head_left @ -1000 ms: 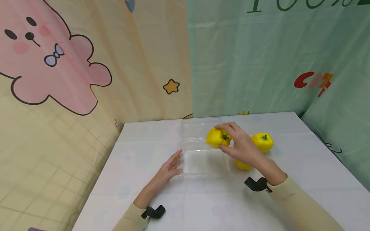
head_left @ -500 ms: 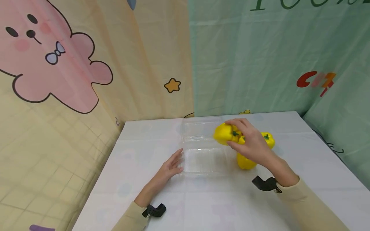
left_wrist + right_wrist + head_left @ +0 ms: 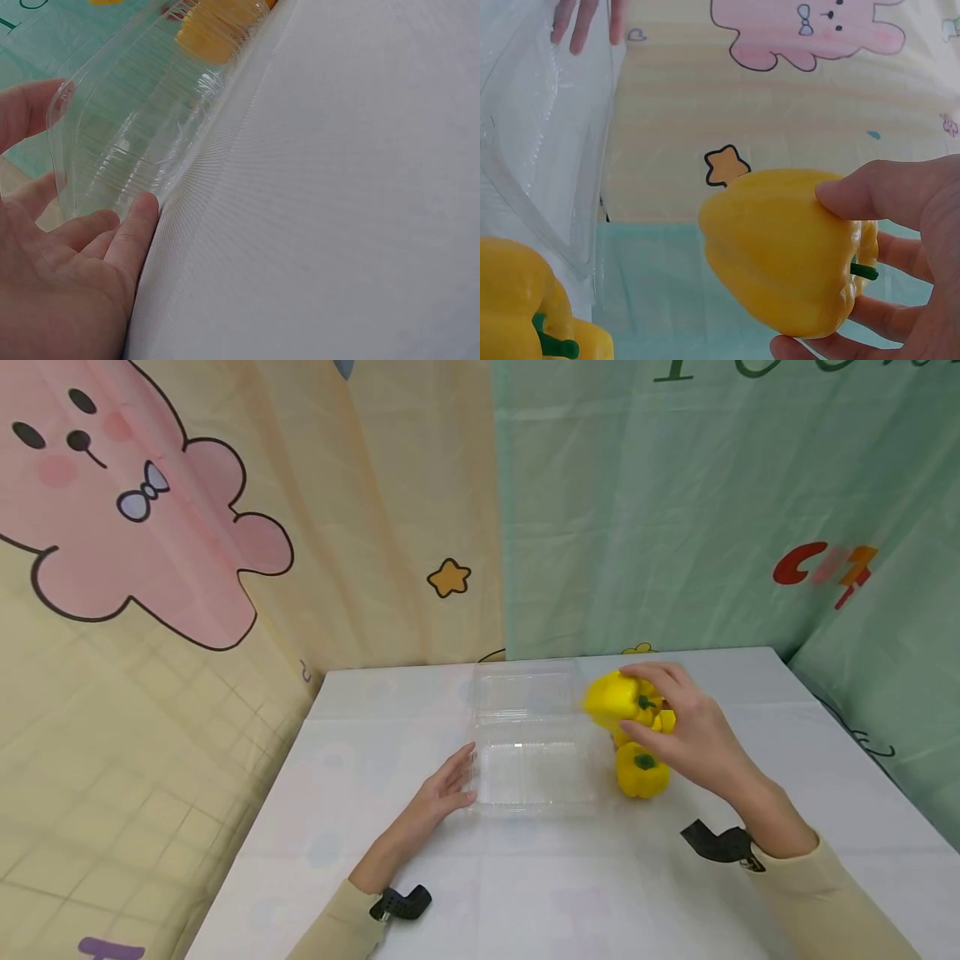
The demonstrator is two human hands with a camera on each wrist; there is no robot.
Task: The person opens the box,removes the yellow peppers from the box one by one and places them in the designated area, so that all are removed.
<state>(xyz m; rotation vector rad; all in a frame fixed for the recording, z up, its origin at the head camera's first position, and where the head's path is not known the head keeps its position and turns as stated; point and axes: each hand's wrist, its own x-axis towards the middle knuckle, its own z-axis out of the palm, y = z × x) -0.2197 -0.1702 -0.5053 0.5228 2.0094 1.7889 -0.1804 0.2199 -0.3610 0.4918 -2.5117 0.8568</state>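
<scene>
My right hand (image 3: pixel 693 731) grips a yellow bell pepper (image 3: pixel 613 700) with thumb and fingers, in the air above the table. The right wrist view shows this bell pepper (image 3: pixel 780 251) with its green stem toward the palm. Just below stands another yellow bell pepper (image 3: pixel 642 781) on the table; more yellow shows behind the held one, partly hidden. A clear plastic clamshell box (image 3: pixel 532 777) lies unfolded to the left, its lid half (image 3: pixel 525 692) at the back. My left hand (image 3: pixel 438 793) touches the box's left side, thumb and fingers spread, as the left wrist view also shows.
A white-covered table (image 3: pixel 375 752) carries everything. Its far edge meets a printed curtain (image 3: pixel 645 527) with a green half and a beige half. More patterned cloth hangs along the left and right sides.
My right hand has moved to the right with the bell pepper, from over the box to above the other peppers. The left hand and the box have stayed in place.
</scene>
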